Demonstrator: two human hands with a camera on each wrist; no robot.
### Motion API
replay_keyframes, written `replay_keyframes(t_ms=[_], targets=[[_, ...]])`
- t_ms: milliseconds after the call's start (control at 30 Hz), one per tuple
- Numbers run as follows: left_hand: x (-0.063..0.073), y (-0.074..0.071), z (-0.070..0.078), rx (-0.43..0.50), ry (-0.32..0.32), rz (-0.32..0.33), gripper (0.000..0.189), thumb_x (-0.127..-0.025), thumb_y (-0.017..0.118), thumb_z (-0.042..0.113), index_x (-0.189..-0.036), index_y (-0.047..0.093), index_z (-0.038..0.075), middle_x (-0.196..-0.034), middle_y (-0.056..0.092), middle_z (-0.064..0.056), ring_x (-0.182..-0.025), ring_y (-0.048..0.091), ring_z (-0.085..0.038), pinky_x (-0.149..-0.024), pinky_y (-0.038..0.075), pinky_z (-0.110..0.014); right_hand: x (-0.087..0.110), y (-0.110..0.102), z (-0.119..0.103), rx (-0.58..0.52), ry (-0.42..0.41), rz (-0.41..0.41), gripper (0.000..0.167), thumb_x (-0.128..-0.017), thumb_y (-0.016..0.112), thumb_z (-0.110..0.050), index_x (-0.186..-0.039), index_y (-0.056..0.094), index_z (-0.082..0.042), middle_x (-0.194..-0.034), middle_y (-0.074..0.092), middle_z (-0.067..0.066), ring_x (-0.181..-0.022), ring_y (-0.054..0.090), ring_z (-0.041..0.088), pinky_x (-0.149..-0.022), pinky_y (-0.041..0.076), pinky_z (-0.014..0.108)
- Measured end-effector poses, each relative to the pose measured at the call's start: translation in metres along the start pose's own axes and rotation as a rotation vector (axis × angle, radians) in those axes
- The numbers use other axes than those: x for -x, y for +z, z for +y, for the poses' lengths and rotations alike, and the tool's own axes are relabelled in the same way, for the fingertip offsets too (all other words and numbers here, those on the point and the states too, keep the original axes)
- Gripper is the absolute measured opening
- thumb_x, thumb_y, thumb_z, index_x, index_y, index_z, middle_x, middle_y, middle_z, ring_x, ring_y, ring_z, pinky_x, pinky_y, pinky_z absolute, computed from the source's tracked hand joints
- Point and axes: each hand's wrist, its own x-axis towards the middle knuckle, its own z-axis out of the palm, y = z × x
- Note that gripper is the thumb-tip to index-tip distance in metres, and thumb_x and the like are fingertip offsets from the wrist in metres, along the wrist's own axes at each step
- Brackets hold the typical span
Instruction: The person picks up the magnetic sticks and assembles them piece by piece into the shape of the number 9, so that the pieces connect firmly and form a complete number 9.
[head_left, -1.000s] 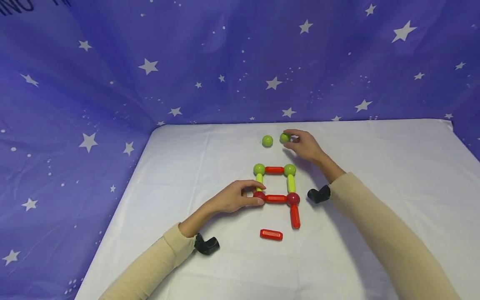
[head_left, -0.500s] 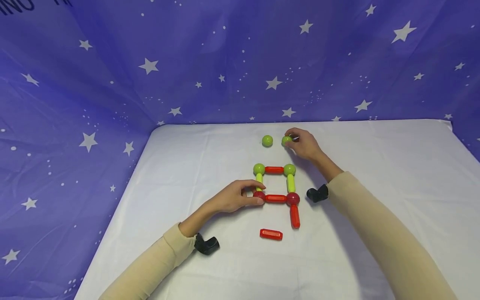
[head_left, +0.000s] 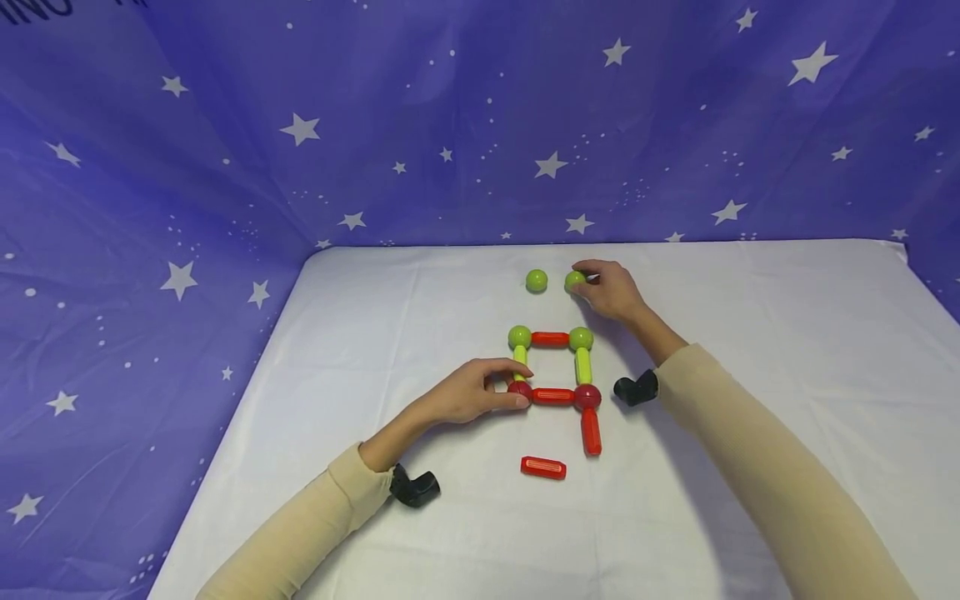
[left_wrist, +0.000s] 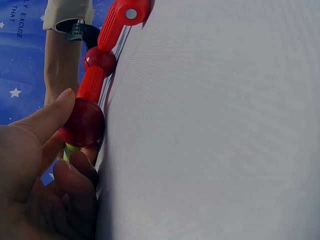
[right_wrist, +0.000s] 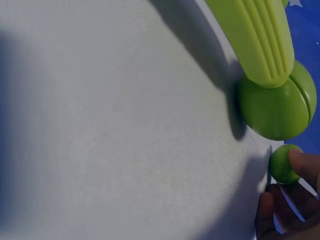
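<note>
My left hand (head_left: 472,392) grips the dark red ball (left_wrist: 85,125) at the near left corner of a flat square of rods and balls. Thumb and fingers lie on either side of that ball. Beyond the square, my right hand (head_left: 611,290) pinches a green ball (head_left: 573,280) between thumb and fingers, at the tabletop. Just left of it lies another green ball (head_left: 536,281). The square has two green far corners, red rods (head_left: 553,397) across and yellow-green rods (head_left: 583,367) at the sides. From its near right red ball (head_left: 587,397), a red rod (head_left: 591,431) points toward me.
A loose red rod (head_left: 543,467) lies in front of the square. White cloth (head_left: 420,308) covers the table, and a blue star-patterned curtain (head_left: 465,125) hangs behind and to the left. Black wrist-camera mounts (head_left: 636,388) stick out at both sleeves.
My right hand and its green ball have shifted slightly right and toward me, a little farther from the other green ball. The left hand and the square look unmoved.
</note>
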Motion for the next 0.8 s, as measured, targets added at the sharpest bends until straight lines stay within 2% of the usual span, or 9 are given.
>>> replay_keyframes(t_ms=[433, 800], targets=[[0.000, 0.000, 0.001, 0.002, 0.010, -0.003, 0.041, -0.089, 0.075, 0.034, -0.125, 0.066, 0.017, -0.102, 0.060, 0.004, -0.070, 0.047, -0.015, -0.062, 0.037, -0.026, 0.009, -0.002, -0.005, -0.057, -0.029, 0.034, 0.037, -0.093, 0.067, -0.008, -0.128, 0.061, 0.002, -0.120, 0.062, 0.021, -0.107, 0.059, 0.035, -0.087, 0.048, 0.045], [0.000, 0.000, 0.001, 0.003, -0.004, -0.002, 0.041, -0.088, 0.076, 0.035, -0.125, 0.066, 0.018, -0.103, 0.059, 0.004, -0.068, 0.046, -0.015, -0.061, 0.036, -0.026, 0.034, -0.005, -0.022, -0.160, -0.095, 0.056, 0.036, -0.091, 0.071, -0.008, -0.124, 0.061, 0.002, -0.115, 0.063, 0.018, -0.105, 0.061, 0.033, -0.094, 0.047, 0.045]])
